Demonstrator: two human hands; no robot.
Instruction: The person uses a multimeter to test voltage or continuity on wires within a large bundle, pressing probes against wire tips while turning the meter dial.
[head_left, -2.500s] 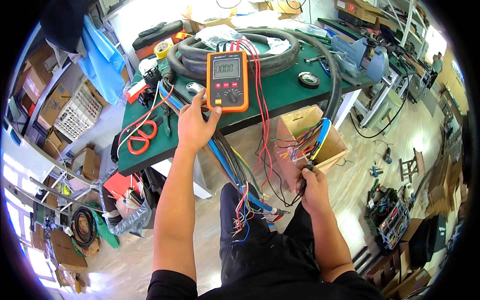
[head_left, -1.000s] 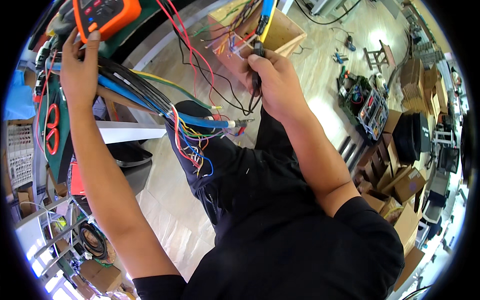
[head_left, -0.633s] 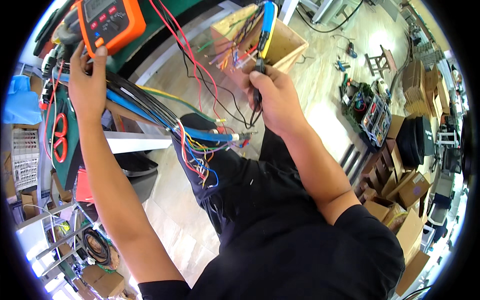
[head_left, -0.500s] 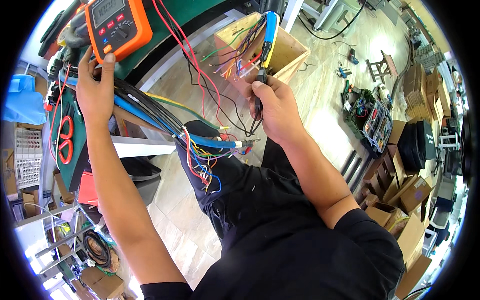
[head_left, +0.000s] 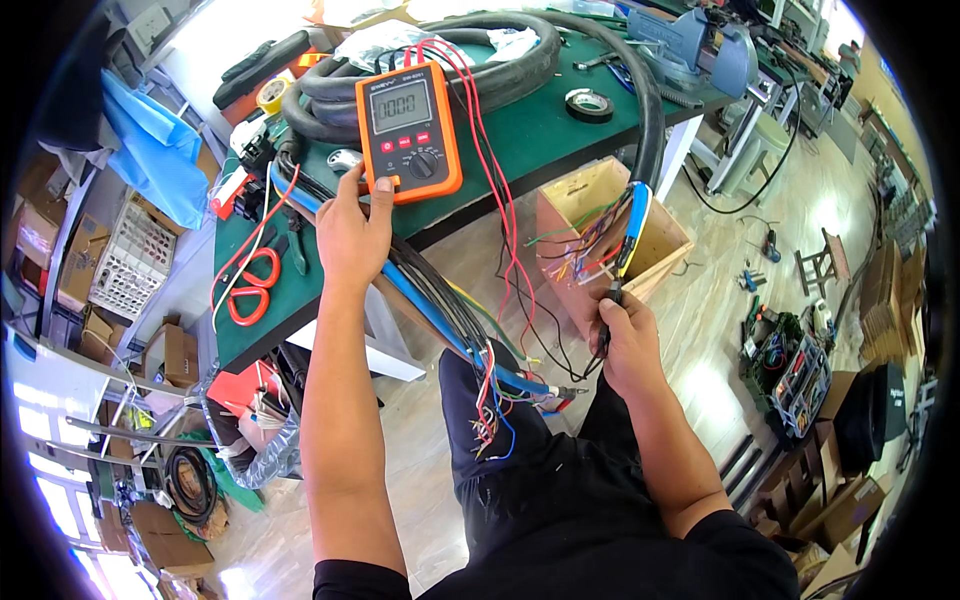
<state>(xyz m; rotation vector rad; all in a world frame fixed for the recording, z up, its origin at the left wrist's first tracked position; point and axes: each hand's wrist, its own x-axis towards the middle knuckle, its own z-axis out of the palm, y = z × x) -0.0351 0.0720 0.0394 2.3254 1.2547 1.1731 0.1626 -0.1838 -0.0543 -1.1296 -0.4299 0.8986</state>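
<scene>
My left hand (head_left: 352, 238) grips the lower left corner of an orange handheld meter (head_left: 408, 135), its thumb on the meter's lower front edge by a button. Red leads (head_left: 487, 150) and black leads run from the meter's top down past the table edge. My right hand (head_left: 632, 345) is closed around a black test clip (head_left: 615, 290), held at the blue and yellow end of a thick black cable (head_left: 650, 125). Between my arms a bundle of black and blue wires (head_left: 430, 300) ends in loose, stripped coloured strands (head_left: 488, 415) above my leg.
On the green table (head_left: 318, 290) lie red-handled scissors (head_left: 255, 288), black tape (head_left: 589, 105), coiled cable (head_left: 520, 75) and a blue vise (head_left: 690, 45). An open wooden box (head_left: 565, 290) stands below the cable. A toolbox (head_left: 790, 370) and cardboard boxes are at the right.
The view has tilted up, so more of the tabletop shows and everything sits lower and further right. Both hands keep their holds. The digits on the meter's display differ.
</scene>
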